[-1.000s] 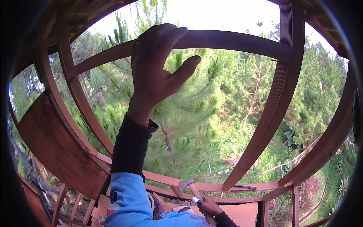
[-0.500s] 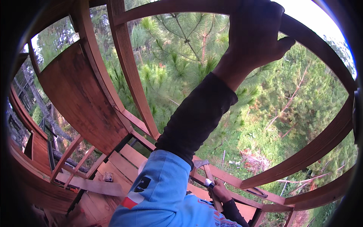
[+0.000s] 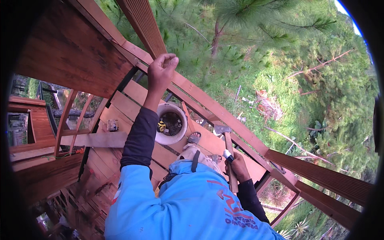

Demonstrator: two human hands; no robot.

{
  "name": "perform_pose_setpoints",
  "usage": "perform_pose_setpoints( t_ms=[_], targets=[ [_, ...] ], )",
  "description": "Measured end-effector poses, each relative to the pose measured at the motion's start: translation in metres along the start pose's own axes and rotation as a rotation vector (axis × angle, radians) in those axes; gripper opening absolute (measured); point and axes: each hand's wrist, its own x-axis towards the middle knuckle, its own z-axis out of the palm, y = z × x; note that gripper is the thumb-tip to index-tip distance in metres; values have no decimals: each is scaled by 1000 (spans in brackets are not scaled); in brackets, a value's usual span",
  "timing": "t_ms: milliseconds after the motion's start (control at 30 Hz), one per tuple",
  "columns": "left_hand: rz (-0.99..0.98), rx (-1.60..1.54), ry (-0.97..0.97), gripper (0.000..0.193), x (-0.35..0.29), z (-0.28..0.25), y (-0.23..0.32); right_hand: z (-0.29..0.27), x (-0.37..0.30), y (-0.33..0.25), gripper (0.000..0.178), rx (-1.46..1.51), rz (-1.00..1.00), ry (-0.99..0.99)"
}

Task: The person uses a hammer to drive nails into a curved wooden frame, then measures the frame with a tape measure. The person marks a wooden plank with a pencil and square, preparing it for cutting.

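Down low, the hammer (image 3: 226, 148) sits in the right hand (image 3: 239, 166), whose grip is clenched round a smooth wooden handle; the dull grey steel head points up and away, over the plank floor (image 3: 132, 105) close to the lower rail (image 3: 224, 116). The right forearm, in a dark sleeve, comes in bent beside the person's blue shirt. The left hand (image 3: 161, 72) is raised high on a nearly straight arm, fingers curled loosely into a half-closed grip with nothing in it, hanging just in front of the rail and a ribbed reddish-brown post (image 3: 145, 24). Below that arm stands a round white bucket (image 3: 172, 123), its inside dark with small bits and something yellow. A sandalled foot (image 3: 193, 139) rests just beside the bucket. A pale loose board (image 3: 96, 139) lies across the floor planks to the left, a small boxy object (image 3: 112, 125) near it. Beyond the rail are pine boughs and a grassy slope.
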Motion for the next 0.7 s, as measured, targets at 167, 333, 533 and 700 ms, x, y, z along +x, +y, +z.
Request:
perform_pose_setpoints(
  t_ms=[167, 333, 533, 700],
  targets=[
    [-791, 235, 37, 24, -138, -73, -247, 26, 50, -3, 21, -102, 73, -5],
    [-1130, 496, -175, 37, -261, -113, -371, 75, 117, -32, 38, -248, 81, -127],
    [-1148, 379, -181, 35, -321, -94, -408, 135, 216, -11, 51, -407, 52, -316],
    [-1185, 310, -172, 39, -346, -76, -416, 189, 276, 9, 49, -435, 137, -413]
  ],
)
